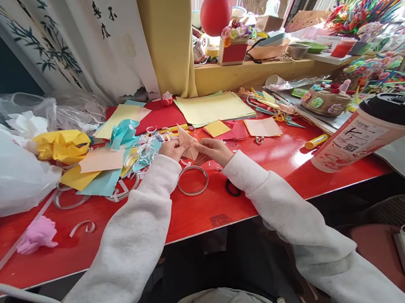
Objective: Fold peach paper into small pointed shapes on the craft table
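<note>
Red table (273, 161), unreadably labelled cup (368, 133)

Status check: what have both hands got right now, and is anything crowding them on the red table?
Left hand and right hand both pinch the folded pink paper. Held above the red table. Clear tape ring just below; paper scraps beside left hand.

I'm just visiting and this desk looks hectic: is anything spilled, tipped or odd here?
Yes. A lidded drink cup with a straw leans steeply at the right edge of the red table. Cut paper strips lie scattered beside the left hand. Both hands pinch a folded pink paper; right hand.
</note>
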The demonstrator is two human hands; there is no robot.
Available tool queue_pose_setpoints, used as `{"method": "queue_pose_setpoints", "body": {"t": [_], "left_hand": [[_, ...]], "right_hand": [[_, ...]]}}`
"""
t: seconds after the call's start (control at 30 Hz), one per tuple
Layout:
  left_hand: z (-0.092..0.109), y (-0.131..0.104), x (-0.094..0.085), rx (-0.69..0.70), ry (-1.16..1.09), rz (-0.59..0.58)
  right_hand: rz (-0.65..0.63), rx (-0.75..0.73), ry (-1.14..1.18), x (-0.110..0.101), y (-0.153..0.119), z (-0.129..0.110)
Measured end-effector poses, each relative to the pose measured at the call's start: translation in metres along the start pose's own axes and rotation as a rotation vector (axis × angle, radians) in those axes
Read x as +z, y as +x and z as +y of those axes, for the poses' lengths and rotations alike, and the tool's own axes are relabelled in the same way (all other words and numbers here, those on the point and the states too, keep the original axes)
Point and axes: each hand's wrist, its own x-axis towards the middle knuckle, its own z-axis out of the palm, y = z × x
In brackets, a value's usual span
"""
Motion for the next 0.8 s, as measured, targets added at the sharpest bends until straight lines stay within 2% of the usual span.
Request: {"method": "queue_pose_setpoints", "body": {"t": [0.17, 0.3, 0.4, 0.5, 0.6, 0.7, 0.8], "left_hand": [[-0.002, 0.0, 0.003, 0.058, -0.036, -0.09], [0.002, -0.002, 0.002, 0.034, 0.051, -0.022], [0.003, -0.003, 0.0, 0.017, 0.066, 0.033], [0.004, -0.002, 0.0, 0.029, 0.03, 0.023], [0.006, -0.001, -0.002, 0.003, -0.05, 0.031], [0.01, -0.003, -0.003, -0.037, -0.142, 0.066], [0.013, -0.005, -0.003, -0.059, -0.273, 0.069]], "right_hand": [[0.065, -0.084, -0.112, -0.002, -0.003, 0.0], [0.113, -0.084, -0.159, 0.0, -0.002, 0.002], [0.079, -0.05, -0.121, 0.002, 0.0, 0.003], [0.032, -0.004, -0.096, 0.0, 0.002, 0.002], [-0.01, -0.006, -0.112, -0.005, 0.001, -0.001], [0.002, -0.027, -0.074, -0.005, 0.0, -0.005], [-0.026, 0.047, 0.003, -0.003, -0.001, -0.006]]}}
